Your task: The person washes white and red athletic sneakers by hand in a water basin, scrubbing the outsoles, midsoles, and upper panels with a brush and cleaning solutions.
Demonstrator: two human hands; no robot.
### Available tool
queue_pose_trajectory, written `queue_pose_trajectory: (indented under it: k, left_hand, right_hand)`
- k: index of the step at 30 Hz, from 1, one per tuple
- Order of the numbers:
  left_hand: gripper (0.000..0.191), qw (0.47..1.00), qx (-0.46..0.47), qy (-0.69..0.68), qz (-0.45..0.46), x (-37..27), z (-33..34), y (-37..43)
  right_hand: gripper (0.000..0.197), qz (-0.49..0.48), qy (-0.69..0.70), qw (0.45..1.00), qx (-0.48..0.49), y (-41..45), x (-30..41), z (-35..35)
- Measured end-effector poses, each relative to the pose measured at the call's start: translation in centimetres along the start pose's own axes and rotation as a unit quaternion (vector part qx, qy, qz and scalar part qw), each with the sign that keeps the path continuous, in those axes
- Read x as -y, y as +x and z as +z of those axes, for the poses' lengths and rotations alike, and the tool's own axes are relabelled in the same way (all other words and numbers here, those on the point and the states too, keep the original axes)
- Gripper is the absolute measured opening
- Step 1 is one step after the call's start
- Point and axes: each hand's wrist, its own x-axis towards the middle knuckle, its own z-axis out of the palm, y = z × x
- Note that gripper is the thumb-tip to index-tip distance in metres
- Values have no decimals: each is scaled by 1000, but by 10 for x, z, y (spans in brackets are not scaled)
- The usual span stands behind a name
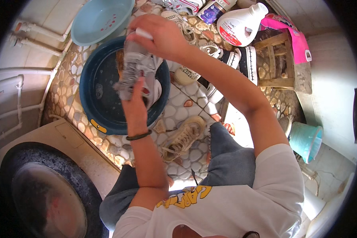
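Note:
A grey and white sneaker (148, 68) with red details is held over a dark blue basin (87, 98). My left hand (135, 104) grips its near end from below. At the far end of the shoe, my right hand (159, 37) is closed on a small white object (144, 33); blur hides what it is. The basin holds dark water with a little foam. A brown wooden piece (120, 62) shows beside the shoe, partly hidden by it.
A light blue basin (92, 26) stands behind. Several shoes, a worn sneaker (184, 136), a white detergent jug (238, 26), a wooden stool (276, 80) and a turquoise bucket (305, 139) surround me. A large black-rimmed round object (15, 160) is at left.

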Motion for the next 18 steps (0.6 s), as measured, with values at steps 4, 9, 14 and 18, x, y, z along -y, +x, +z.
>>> queue_pose_trajectory:
  k: [4,9,14,18]
  left_hand:
    - [36,956,41,-287,-45,-25,-5,1]
    - [44,831,353,-425,70,-17,1,-7]
    - [45,933,20,-350,-85,-33,32,-14]
    - [40,895,139,-421,-40,-18,15,-18]
  right_hand:
    - [25,-171,53,983,35,-10,48,-8]
    - [27,-203,158,960,108,-26,82,-8]
    - [30,-168,-28,972,163,20,46,-23]
    - [41,-206,36,967,143,-16,72,-14]
